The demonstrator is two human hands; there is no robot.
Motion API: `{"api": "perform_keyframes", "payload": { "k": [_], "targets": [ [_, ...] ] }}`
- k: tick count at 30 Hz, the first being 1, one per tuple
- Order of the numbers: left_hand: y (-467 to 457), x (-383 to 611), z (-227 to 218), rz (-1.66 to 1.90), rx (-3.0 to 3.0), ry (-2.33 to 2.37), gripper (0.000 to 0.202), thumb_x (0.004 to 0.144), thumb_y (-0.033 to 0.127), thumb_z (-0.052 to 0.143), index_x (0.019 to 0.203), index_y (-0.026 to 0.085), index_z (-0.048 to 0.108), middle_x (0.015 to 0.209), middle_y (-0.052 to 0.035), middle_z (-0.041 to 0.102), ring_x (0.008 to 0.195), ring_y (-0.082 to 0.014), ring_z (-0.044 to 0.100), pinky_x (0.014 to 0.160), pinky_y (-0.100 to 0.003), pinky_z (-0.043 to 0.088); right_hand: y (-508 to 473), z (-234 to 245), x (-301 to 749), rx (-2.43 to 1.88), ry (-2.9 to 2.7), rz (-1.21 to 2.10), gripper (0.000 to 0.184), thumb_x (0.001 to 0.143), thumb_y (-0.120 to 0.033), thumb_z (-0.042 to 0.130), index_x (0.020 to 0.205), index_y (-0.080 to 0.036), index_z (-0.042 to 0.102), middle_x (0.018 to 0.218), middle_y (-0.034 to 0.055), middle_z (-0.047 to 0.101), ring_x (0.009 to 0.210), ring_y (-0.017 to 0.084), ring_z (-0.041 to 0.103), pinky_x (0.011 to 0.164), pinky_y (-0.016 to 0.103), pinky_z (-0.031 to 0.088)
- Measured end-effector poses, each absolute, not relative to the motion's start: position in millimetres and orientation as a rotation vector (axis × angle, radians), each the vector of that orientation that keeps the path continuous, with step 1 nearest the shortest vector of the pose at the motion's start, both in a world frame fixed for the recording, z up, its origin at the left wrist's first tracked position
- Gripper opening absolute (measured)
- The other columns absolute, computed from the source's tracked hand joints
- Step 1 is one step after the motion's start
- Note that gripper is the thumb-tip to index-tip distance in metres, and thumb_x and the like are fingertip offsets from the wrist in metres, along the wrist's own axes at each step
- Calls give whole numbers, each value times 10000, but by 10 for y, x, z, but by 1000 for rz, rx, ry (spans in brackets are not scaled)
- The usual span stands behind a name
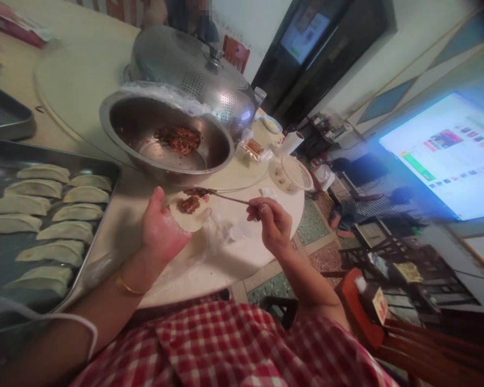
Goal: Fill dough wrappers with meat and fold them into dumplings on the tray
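Observation:
On the palm and fingers of my left hand [163, 228] rests a round dumpling wrapper [189, 221], its far edge tilted up. A small mound of brown minced filling [188, 204] lies on it. My right hand [271, 220] pinches the handle of a metal spoon [234, 199]. The spoon's bowl, smeared with filling, hovers at the wrapper's upper edge; whether it touches cannot be made out. Just beyond both hands, a steel bowl [116, 141] holds more minced filling. To the left, a metal tray [8, 285] carries several folded dumplings [64, 231] in two columns.
A large domed steamer lid [173, 59] stands behind the bowl, and a person [193, 21] is beyond it. Farther right on the round table are a white plastic basket [292, 174] and a packaged food tray [255, 149]. A wooden chair [363, 312] stands at right.

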State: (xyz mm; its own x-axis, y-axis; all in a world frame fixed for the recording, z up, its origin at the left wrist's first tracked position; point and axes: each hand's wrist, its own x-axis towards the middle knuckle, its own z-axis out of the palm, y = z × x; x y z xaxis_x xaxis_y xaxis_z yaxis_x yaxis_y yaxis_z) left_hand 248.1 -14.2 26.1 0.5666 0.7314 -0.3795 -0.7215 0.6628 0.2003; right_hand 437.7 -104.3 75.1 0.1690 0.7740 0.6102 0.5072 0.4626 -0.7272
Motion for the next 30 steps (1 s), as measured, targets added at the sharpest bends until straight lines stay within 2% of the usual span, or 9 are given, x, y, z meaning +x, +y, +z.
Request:
{"api": "perform_keyframes", "payload": {
  "k": [5,10,13,18,22,26,30],
  "targets": [
    [-164,2488,287,850,35,472,581,1003,568,380,1222,123,682,1053,-176,785,997,-281,746,875,-415,608,-1053,689,4338,-1202,-1578,167,291,1056,-392,508,963,-211,715,732,1,713,562,92,662,550,223,566],
    [-150,2479,277,836,10,471,568,1003,572,379,1255,156,673,1058,-148,784,1039,-282,738,893,-419,605,-1056,667,4368,-1108,-1821,43,272,1063,-308,470,993,-207,713,778,35,734,688,137,699,636,279,585],
    [-152,2485,287,846,-1,461,587,993,580,400,1251,130,675,1072,-164,778,1031,-283,736,873,-405,610,-1065,670,4405,-1167,-1841,51,293,1061,-324,456,983,-201,711,773,44,733,712,154,700,645,298,574],
    [-156,2496,287,841,42,477,612,1009,585,342,1202,129,702,1073,-170,782,1017,-276,737,884,-404,605,-1041,682,4420,-1150,-1716,64,276,1059,-337,482,972,-212,711,759,21,720,615,123,660,610,275,552],
    [-159,2486,298,833,57,477,617,1014,591,324,1224,144,693,1082,-159,787,1016,-271,737,889,-419,604,-979,692,4403,-1078,-1802,15,261,1061,-317,485,980,-215,710,764,24,732,677,137,687,642,283,566],
    [-169,2477,338,821,51,487,615,1020,586,326,1261,139,672,1088,-158,784,1036,-262,737,887,-402,604,-964,701,4418,-1115,-1878,70,327,1071,-372,447,963,-209,708,806,47,755,724,157,708,665,316,583],
    [-159,2470,335,848,34,469,614,1002,600,370,1285,145,669,1077,-166,788,1028,-278,738,863,-400,615,-1028,705,4441,-1133,-1756,125,324,1053,-411,487,944,-208,717,760,35,732,657,144,689,617,298,578]
  ]
}}
